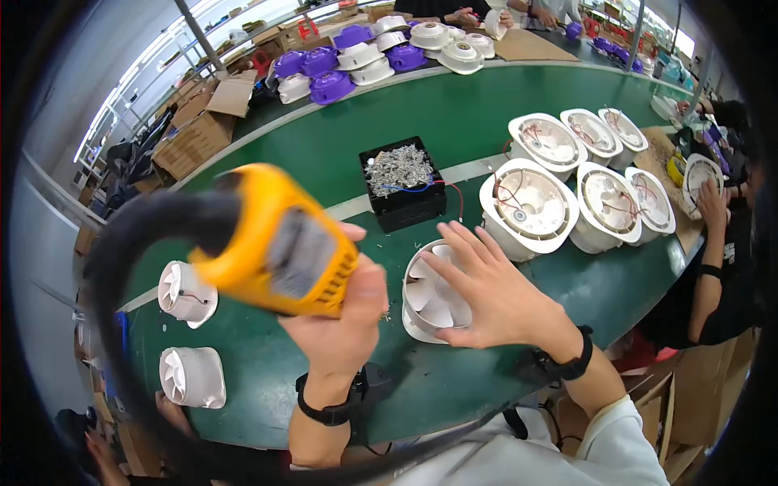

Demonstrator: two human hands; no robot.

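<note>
Left hand (344,328): fingers round yellow plastic power tool (284,251) (thick black cord (134,231)). Right hand (506,300): fingers wide over round white fan (428,298).

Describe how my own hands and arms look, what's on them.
Your left hand and right hand wear no gloves. The left wristband and right wristband are black, each with a dark attachment beside it. An off-white sleeve shows on the right.

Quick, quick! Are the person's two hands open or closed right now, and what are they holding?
Left hand: closed, holding the yellow tool.
Right hand: open, spread over the white fan.
</note>
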